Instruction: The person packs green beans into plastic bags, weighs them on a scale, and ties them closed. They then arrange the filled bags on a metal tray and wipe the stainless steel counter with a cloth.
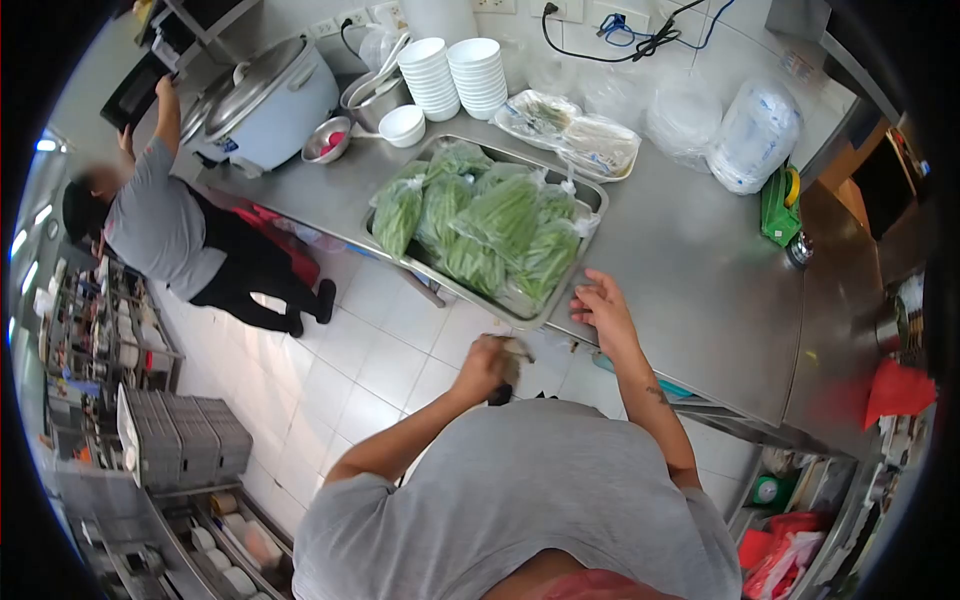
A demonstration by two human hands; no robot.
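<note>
My left hand [484, 366] is closed, a little blurred, below the table's front edge. It holds what looks like a crumpled greyish cloth [518, 352]. My right hand [602, 300] is at the table edge beside the near corner of a metal tray [588, 232], fingers apart and slightly bent, with nothing in them. Whether its fingertips touch the steel cannot be made out. Several clear plastic bags of green vegetables [497, 212] fill the tray.
On the steel table [690, 290] stand stacked white bowls [428, 80], a small metal bowl [327, 140], a large cooker [285, 105], wrapped foam trays [600, 145] and a green tape dispenser [778, 208]. A co-worker [165, 220] reaches up at left. Grey crates [190, 440] stand lower left.
</note>
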